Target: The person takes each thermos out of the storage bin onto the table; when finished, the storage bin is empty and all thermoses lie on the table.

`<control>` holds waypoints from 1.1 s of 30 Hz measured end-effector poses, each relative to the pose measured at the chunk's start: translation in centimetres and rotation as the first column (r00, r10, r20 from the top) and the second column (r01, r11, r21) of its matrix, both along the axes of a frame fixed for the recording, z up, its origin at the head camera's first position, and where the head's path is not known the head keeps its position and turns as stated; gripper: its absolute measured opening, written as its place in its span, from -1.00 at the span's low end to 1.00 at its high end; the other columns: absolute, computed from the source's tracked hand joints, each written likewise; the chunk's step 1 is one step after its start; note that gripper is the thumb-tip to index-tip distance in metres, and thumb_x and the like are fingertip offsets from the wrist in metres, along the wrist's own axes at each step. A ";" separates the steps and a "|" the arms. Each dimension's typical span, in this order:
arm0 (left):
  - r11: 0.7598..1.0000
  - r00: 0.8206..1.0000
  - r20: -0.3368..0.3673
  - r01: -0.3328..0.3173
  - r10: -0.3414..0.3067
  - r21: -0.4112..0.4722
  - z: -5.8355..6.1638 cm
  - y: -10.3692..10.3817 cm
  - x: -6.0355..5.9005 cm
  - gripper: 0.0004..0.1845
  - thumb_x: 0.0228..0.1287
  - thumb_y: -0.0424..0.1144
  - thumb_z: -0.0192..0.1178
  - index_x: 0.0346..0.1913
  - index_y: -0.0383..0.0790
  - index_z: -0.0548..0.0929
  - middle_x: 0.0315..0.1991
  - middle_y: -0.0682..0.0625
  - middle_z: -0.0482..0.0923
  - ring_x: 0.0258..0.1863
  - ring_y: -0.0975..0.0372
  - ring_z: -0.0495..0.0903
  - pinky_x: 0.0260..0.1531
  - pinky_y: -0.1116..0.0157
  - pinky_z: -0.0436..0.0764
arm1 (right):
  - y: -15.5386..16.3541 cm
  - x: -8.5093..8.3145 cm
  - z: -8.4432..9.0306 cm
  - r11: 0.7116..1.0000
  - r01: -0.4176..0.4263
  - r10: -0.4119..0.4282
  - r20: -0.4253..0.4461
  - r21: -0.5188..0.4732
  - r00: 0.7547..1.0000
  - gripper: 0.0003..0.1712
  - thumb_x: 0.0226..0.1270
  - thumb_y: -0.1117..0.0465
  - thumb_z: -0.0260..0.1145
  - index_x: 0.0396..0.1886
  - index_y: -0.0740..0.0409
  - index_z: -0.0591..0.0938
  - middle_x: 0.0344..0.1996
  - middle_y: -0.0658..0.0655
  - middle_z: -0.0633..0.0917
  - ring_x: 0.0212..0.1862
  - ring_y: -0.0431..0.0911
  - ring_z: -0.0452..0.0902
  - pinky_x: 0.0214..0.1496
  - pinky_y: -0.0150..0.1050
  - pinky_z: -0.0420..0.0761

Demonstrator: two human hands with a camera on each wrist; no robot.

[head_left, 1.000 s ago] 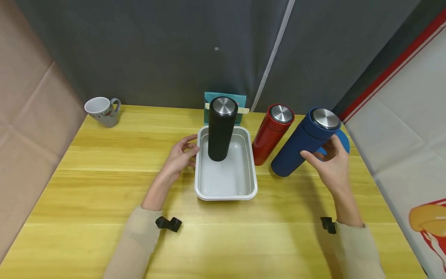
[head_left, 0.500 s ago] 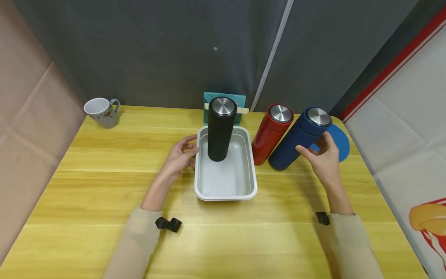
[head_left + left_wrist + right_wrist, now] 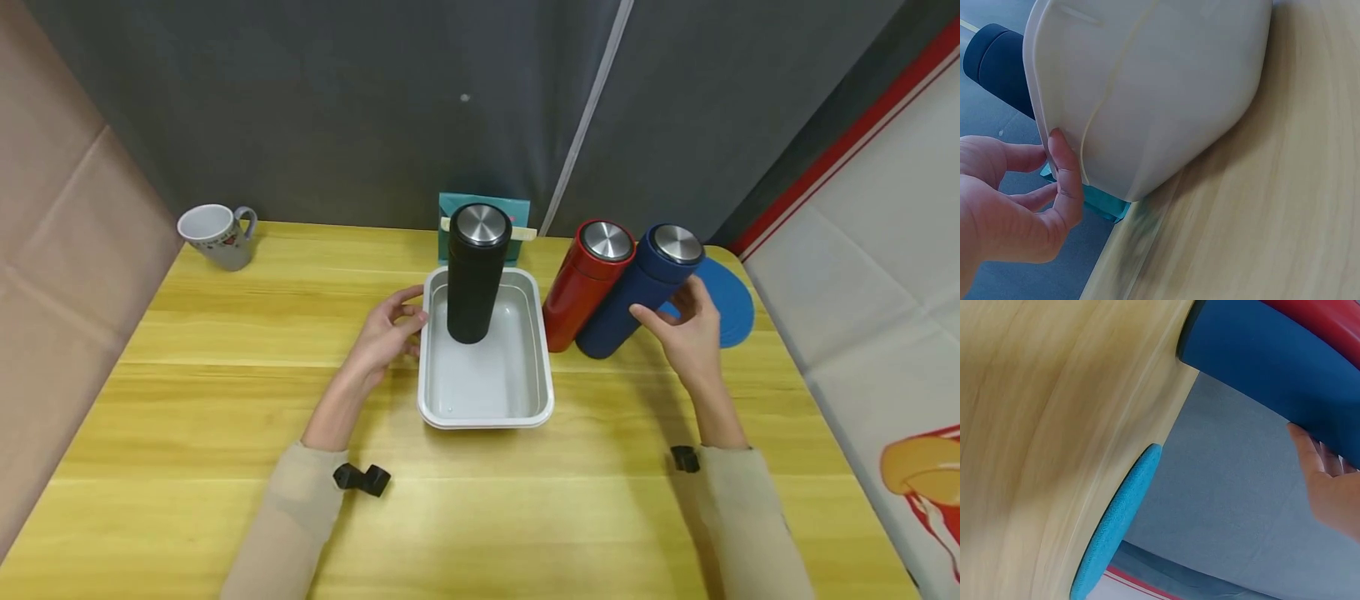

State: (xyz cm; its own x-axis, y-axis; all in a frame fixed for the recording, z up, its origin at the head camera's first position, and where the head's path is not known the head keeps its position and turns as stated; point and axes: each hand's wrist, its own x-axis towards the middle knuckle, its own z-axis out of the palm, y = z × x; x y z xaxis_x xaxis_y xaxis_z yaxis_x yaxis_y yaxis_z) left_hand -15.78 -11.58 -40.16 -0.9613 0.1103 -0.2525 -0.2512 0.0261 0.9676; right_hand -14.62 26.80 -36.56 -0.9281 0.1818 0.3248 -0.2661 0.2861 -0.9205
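A white rectangular tub (image 3: 486,392) stands mid-table in the head view, and a black thermos flask (image 3: 474,287) with a steel lid top stands upright in its far half. My left hand (image 3: 386,333) pinches the tub's left rim; the left wrist view shows the fingers (image 3: 1067,178) against the outer wall below the lip. My right hand (image 3: 688,329) holds a blue thermos flask (image 3: 628,302), thumb on the near side, the other fingers partly hidden behind it. Close against its left side is a red thermos flask (image 3: 581,287), just right of the tub.
A round blue mat (image 3: 731,308) lies behind my right hand at the table's right edge. Behind the tub stands a teal box (image 3: 517,210). A patterned mug (image 3: 219,237) is at the far left corner. A grey curtain (image 3: 337,108) borders the table's back edge.
My right hand has moved the blue thermos flask left and slightly away from me, up beside the red one, uncovering more of the blue mat. My left hand stays on the tub's rim.
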 end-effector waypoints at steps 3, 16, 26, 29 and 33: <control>1.000 1.000 -0.001 0.001 -0.001 -0.002 0.1 0.0 0.0 -0.47 0.42 -0.33 0.09 0.41 -0.09 0.31 0.03 -0.15 0.40 -0.26 0.10 0.50 -0.46 0.33 0.66 | 0.0 -0.2 0.0 1.000 -0.005 0.006 -0.001 0.017 1.000 -0.29 0.07 0.43 0.46 0.26 0.08 0.47 -0.01 0.01 0.57 0.04 -0.12 0.51 -0.10 -0.51 0.60; 1.000 1.000 -0.010 0.006 -0.006 0.011 0.1 -0.2 0.1 -0.47 0.41 -0.35 0.08 0.41 -0.12 0.31 0.03 -0.17 0.39 -0.30 0.11 0.50 -0.49 0.34 0.65 | -0.8 0.1 0.8 0.998 -0.050 0.050 0.002 0.033 0.999 -0.29 0.10 0.48 0.41 0.28 0.17 0.43 -0.03 -0.05 0.54 0.02 -0.16 0.49 -0.09 -0.49 0.60; 1.000 1.000 -0.011 0.002 -0.002 0.014 0.2 -0.2 0.1 -0.47 0.41 -0.35 0.08 0.41 -0.12 0.31 0.03 -0.16 0.40 -0.30 0.12 0.50 -0.49 0.34 0.66 | -0.1 -0.4 0.0 0.995 -0.084 0.084 0.005 0.053 0.996 -0.26 0.13 0.44 0.41 0.32 0.09 0.39 0.03 -0.01 0.53 0.07 -0.13 0.47 -0.04 -0.51 0.58; 1.000 1.000 -0.005 0.005 -0.005 0.018 0.2 -0.1 0.1 -0.47 0.41 -0.35 0.09 0.41 -0.11 0.31 0.04 -0.16 0.40 -0.29 0.11 0.50 -0.48 0.33 0.66 | 0.0 -0.3 -0.1 0.995 -0.079 0.079 0.015 0.055 0.997 -0.25 0.14 0.44 0.41 0.33 0.09 0.39 0.06 -0.02 0.52 0.09 -0.14 0.46 -0.02 -0.51 0.57; 1.000 1.000 0.000 0.014 -0.014 0.014 0.1 -0.1 0.1 -0.46 0.42 -0.34 0.08 0.42 -0.11 0.30 0.05 -0.16 0.39 -0.26 0.11 0.50 -0.44 0.29 0.67 | 0.0 0.1 -0.3 0.996 -0.051 0.049 0.027 0.075 0.998 -0.27 0.16 0.41 0.41 0.34 0.09 0.39 0.06 -0.04 0.53 0.08 -0.17 0.47 -0.01 -0.53 0.55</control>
